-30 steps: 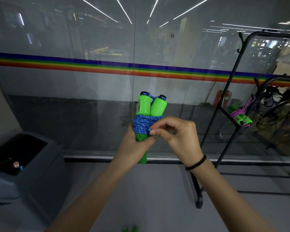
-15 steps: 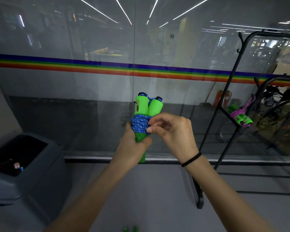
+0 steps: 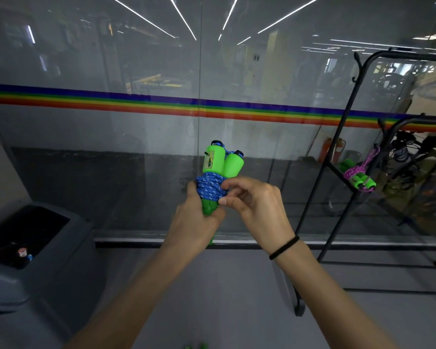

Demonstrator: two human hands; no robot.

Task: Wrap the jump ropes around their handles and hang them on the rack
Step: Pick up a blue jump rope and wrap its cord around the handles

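At the center of the frame, a person's left hand (image 3: 194, 222) grips the lower ends of the two bright green handles (image 3: 222, 163) of a jump rope (image 3: 207, 210). The handles are held upright side by side, with black caps on top. A blue cord (image 3: 209, 188) flecked with white is wound in tight coils around their middle. The right hand (image 3: 257, 210), a black band (image 3: 285, 248) on its wrist, curls its fingers and pinches the cord at the right edge of the coil. At the right of the frame stands a black metal rack (image 3: 337, 172). A second jump rope (image 3: 359, 178), green-handled and wrapped in pink-purple cord, hangs on its lower part. Behind runs a glass wall (image 3: 111, 59) with a rainbow stripe (image 3: 111, 103), and a grey bin (image 3: 61, 260) sits at lower left.
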